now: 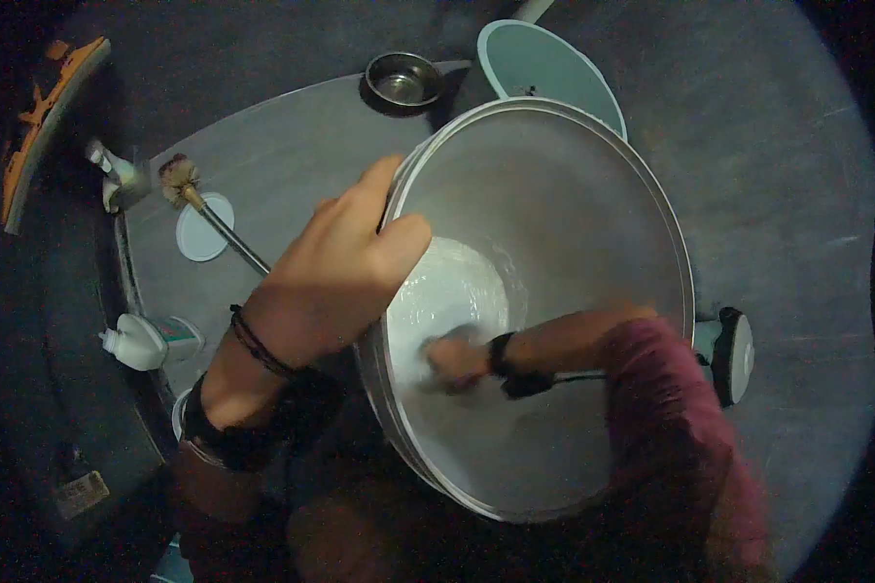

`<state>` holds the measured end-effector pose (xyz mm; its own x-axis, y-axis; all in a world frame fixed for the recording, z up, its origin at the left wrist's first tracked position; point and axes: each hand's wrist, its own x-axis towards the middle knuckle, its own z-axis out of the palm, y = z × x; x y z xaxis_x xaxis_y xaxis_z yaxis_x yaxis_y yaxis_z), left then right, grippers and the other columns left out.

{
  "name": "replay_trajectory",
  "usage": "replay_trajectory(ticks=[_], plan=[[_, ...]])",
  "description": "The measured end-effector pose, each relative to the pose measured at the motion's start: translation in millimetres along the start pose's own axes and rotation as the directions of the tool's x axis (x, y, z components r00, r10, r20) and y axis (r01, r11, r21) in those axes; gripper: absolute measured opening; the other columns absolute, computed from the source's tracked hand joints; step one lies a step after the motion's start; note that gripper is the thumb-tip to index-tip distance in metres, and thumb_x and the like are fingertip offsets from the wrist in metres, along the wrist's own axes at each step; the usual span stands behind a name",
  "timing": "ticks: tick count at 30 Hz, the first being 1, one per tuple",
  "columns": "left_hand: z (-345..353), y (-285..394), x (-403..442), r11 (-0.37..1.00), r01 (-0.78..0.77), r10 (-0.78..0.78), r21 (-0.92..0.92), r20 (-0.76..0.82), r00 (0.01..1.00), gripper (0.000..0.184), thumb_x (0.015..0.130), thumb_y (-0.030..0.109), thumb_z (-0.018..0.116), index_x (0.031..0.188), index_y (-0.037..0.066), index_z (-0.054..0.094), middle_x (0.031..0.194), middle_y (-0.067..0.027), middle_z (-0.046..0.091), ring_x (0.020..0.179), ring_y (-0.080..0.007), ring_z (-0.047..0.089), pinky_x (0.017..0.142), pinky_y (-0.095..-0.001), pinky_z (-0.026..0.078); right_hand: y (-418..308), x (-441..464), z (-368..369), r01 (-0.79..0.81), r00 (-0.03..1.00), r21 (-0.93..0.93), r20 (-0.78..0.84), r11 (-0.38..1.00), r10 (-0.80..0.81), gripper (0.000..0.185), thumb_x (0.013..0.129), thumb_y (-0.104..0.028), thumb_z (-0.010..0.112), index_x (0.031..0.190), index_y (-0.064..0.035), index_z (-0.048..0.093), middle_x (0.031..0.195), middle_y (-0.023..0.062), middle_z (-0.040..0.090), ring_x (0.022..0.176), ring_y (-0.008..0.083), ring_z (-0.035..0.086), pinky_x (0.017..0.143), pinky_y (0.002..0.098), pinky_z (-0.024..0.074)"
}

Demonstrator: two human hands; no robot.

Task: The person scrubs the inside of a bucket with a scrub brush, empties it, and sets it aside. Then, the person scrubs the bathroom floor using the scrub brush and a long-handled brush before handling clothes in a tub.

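A large round metal pot (593, 194) is tilted on its side, its wide mouth facing me. My left hand (360, 238) is closed over the pot's left rim, thumb on the inside and fingers on the outside. Deep inside the pot, my right hand (454, 360) is low against the whitish, wet-looking bottom (447, 282). Motion blurs that hand; its fingers look curled around something greyish that I cannot make out. A dark band circles the right wrist, and the maroon sleeve crosses the pot's lower right rim.
A steel bowl (403, 83) and a pale green tub (544, 63) are beyond the pot. To the left are a long-handled brush (226, 231), a white lid (204, 226), a white bottle (146, 342), a spray bottle (115, 175) and an orange-backed broom head (53, 126).
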<state>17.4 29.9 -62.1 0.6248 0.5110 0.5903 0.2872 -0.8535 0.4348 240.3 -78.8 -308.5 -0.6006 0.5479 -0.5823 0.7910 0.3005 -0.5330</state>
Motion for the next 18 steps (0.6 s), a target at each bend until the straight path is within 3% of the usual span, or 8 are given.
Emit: replay_trajectory(ticks=[2,5,7,9,10,13,14,18], plan=[[-1,0,0,0.999,-0.02,0.021,0.047,-0.018,1.0,0.009,0.068,0.001,0.049,0.074,-0.004,0.045,0.097,-0.0243,0.048,0.079,-0.0372,0.053,0.068,-0.0394,0.045,-4,62,50,-0.052,0.987,-0.03,-0.151,0.998,0.047,0.023,0.071,-0.02,0.053,0.074,0.0027,0.055,0.071,0.0217,0.055,0.073,0.0307,0.056,0.067,0.0407,0.0442],[4,-8,-7,0.998,-0.038,0.038,0.047,0.012,0.999,0.011,0.069,0.002,0.048,0.077,-0.005,0.045,0.096,-0.0249,0.048,0.079,-0.0389,0.052,0.069,-0.0393,0.044,2,94,-44,-0.127,0.975,0.24,-0.151,0.962,0.166,0.017,0.068,-0.015,0.054,0.072,0.0009,0.057,0.07,0.02,0.057,0.066,0.0294,0.057,0.06,0.038,0.0464],[2,-7,-6,0.999,-0.047,0.046,0.015,0.041,0.998,0.012,0.07,0.002,0.047,0.079,-0.005,0.044,0.096,-0.0252,0.048,0.08,-0.0398,0.052,0.07,-0.0393,0.043,13,70,-103,-0.142,0.936,-0.043,-0.33,0.989,0.12,0.015,0.065,-0.014,0.056,0.068,0.0004,0.06,0.067,0.0192,0.058,0.063,0.0302,0.059,0.057,0.0369,0.0475],[-1,4,1,0.734,0.469,-0.438,-0.491,0.185,0.88,0.013,0.07,0.002,0.047,0.081,-0.004,0.044,0.097,-0.026,0.048,0.081,-0.0407,0.052,0.072,-0.0395,0.043,50,41,-110,-0.315,0.928,-0.177,-0.264,0.932,0.264,0.015,0.067,-0.016,0.056,0.065,-0.0021,0.062,0.068,0.0179,0.059,0.064,0.0291,0.059,0.057,0.0373,0.047],[-1,3,1,0.737,0.467,-0.439,-0.489,0.18,0.88,0.013,0.07,0.002,0.047,0.081,-0.004,0.044,0.097,-0.026,0.048,0.081,-0.0407,0.052,0.072,-0.0395,0.043,79,24,-92,-0.193,0.981,-0.392,-0.111,0.899,0.162,0.018,0.067,-0.018,0.053,0.061,-0.0025,0.06,0.051,0.0127,0.055,0.05,0.0236,0.058,0.047,0.0342,0.0468],[4,1,2,0.75,0.408,-0.412,-0.521,0.114,0.904,0.011,0.07,0.002,0.048,0.077,-0.004,0.043,0.096,-0.0259,0.048,0.079,-0.0403,0.052,0.069,-0.0399,0.044,59,-18,-28,-0.012,1.0,0.185,0.019,0.983,0.008,0.022,0.061,-0.023,0.06,0.066,-0.0015,0.058,0.067,0.0135,0.058,0.062,0.0254,0.056,0.059,0.04,0.0426],[2,1,2,0.871,0.303,-0.28,-0.386,0.117,0.953,0.009,0.07,0.002,0.047,0.075,-0.004,0.043,0.094,-0.0255,0.048,0.079,-0.0402,0.052,0.067,-0.0401,0.044,57,1,15,-0.139,0.988,-0.114,0.058,0.984,0.146,0.025,0.061,-0.025,0.062,0.066,-0.0019,0.056,0.066,0.0148,0.055,0.064,0.026,0.054,0.06,0.0398,0.0415],[9,-7,-4,0.994,-0.032,0.03,-0.105,-0.029,0.999,0.008,0.07,0.001,0.047,0.071,-0.004,0.041,0.091,-0.0243,0.048,0.077,-0.0398,0.052,0.063,-0.0407,0.044,-17,70,-4,0.049,0.997,-0.067,-0.062,0.997,-0.053,0.023,0.065,-0.023,0.061,0.073,-0.0018,0.057,0.068,0.0147,0.056,0.065,0.0256,0.054,0.06,0.0383,0.0431]])
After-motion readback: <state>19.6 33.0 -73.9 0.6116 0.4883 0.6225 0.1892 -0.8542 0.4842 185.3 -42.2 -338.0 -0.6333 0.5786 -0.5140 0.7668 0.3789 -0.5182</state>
